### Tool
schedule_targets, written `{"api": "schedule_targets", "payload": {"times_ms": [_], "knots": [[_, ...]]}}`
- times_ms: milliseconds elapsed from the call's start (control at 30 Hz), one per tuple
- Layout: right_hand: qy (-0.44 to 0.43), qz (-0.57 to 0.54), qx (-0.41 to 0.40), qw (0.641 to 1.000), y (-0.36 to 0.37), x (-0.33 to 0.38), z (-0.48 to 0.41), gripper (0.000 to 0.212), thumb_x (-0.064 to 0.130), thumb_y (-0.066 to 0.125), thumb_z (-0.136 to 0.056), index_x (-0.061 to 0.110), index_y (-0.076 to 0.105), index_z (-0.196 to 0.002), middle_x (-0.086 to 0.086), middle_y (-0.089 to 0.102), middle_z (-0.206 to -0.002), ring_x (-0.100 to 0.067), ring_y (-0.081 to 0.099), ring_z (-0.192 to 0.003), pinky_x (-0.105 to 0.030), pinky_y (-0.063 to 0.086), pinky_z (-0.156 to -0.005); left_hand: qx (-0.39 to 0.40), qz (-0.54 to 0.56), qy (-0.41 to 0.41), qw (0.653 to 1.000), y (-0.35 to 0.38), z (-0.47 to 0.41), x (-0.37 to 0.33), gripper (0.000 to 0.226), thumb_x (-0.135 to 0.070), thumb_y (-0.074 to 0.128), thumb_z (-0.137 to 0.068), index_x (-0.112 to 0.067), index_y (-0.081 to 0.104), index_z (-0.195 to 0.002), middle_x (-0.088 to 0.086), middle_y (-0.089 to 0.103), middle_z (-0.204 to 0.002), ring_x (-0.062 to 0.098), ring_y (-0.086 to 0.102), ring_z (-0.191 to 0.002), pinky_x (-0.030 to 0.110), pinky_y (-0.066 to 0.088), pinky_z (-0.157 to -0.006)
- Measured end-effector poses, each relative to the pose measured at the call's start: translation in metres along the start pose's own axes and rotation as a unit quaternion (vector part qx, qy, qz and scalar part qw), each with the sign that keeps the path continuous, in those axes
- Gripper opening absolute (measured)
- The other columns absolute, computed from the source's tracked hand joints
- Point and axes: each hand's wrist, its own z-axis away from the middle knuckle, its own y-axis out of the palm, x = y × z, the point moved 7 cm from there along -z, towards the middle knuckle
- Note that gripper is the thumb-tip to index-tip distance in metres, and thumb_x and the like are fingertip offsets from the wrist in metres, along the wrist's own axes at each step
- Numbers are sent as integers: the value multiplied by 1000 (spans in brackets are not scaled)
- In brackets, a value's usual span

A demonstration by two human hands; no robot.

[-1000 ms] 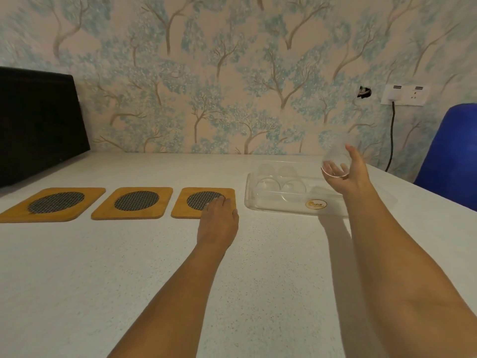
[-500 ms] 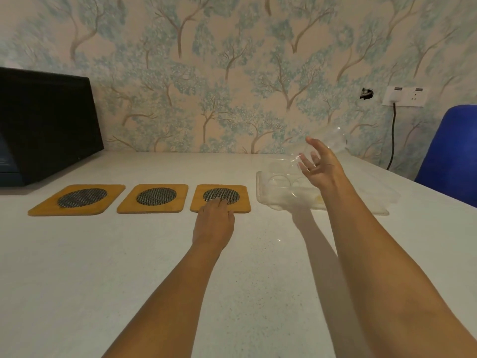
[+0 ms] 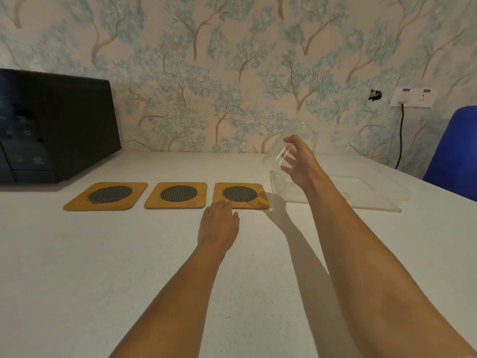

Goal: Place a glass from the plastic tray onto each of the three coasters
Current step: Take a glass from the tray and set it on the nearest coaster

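Observation:
Three wooden coasters with dark mesh centres lie in a row: left coaster (image 3: 107, 196), middle coaster (image 3: 176, 195), right coaster (image 3: 241, 195). None carries a glass. My right hand (image 3: 296, 161) holds a clear glass (image 3: 291, 144) tilted in the air, above the left end of the clear plastic tray (image 3: 369, 192) and just right of the right coaster. My left hand (image 3: 219, 223) rests flat on the table, fingers touching the front edge of the right coaster. My right arm hides part of the tray, and I cannot make out any glasses in it.
A black appliance (image 3: 51, 130) stands at the back left against the wallpapered wall. A blue chair (image 3: 456, 151) is at the right edge. A wall socket (image 3: 413, 96) with a black cable hangs behind the tray. The white table (image 3: 103, 280) stretches toward me.
My right hand has carried the glass up out of the tray and leftward toward the coasters. My left hand has stayed at the right coaster's front edge. The view has shifted left.

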Motion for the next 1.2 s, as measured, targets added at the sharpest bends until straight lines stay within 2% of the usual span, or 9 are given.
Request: {"api": "schedule_targets", "payload": {"times_ms": [100,167,267,400,567,700,867,967,1200], "knots": [[3,64,-3,998,16,-7,0,65,20,62,-83,14,32,-140,-5,41,-128,-21,42,-117,-42,33,-103,-1,-1,6,1000,0,0,-1,46,-31,34,-99,-11,36,-140,9,40,-147,24,35,-136,34,27,-114],[-22,103,-19,994,21,-9,0,81,18,70,-80,17,21,-144,-7,40,-134,-23,43,-124,-43,35,-105,-2,-1,10,1000,0,0,-3,46,-31,34,-99,-11,37,-139,9,40,-147,23,35,-136,34,26,-114],[-74,168,-36,982,30,-11,-1,93,24,82,-70,17,24,-143,-12,36,-141,-25,44,-125,-35,39,-100,-7,-5,14,1000,2,-1,-3,45,-31,35,-99,-10,38,-138,9,42,-146,23,36,-135,33,28,-113],[-122,217,-54,967,40,-15,-5,86,34,85,-64,19,37,-134,-12,31,-137,-24,43,-125,-33,40,-102,-19,-15,11,1000,3,-3,-2,45,-33,37,-98,-11,40,-137,8,45,-144,23,39,-133,34,30,-112],[-127,187,-46,973,50,-25,-13,86,25,85,-67,9,35,-135,-8,41,-140,-22,44,-130,-30,40,-100,-13,-25,-4,1000,8,-9,1,48,-36,36,-98,-13,35,-140,8,38,-148,24,33,-138,37,24,-116],[-104,143,-31,984,57,-36,-20,84,21,82,-71,8,29,-136,-9,51,-131,-20,52,-112,-27,38,-88,-3,-25,-15,1000,13,-11,4,52,-38,33,-98,-13,28,-143,7,30,-153,23,25,-142,38,17,-118],[-59,143,-5,988,66,-54,-34,84,17,74,-81,9,18,-144,-14,35,-145,-25,40,-132,-31,32,-102,13,-33,-17,999,17,-12,5,55,-40,28,-98,-14,20,-146,7,21,-157,24,18,-145,39,12,-119],[-38,162,-5,986,67,-64,-42,83,16,71,-81,11,18,-145,-14,28,-151,-26,34,-138,-36,31,-109,28,-34,-23,999,18,-12,6,56,-41,26,-99,-14,17,-147,6,16,-158,24,12,-146,39,9,-119],[-44,205,-22,978,69,-76,-46,81,17,80,-72,11,33,-138,-10,39,-141,-25,44,-128,-30,37,-93,37,-36,-16,999,18,-12,5,55,-40,23,-99,-14,16,-147,7,13,-159,23,9,-147,39,6,-120]]}}
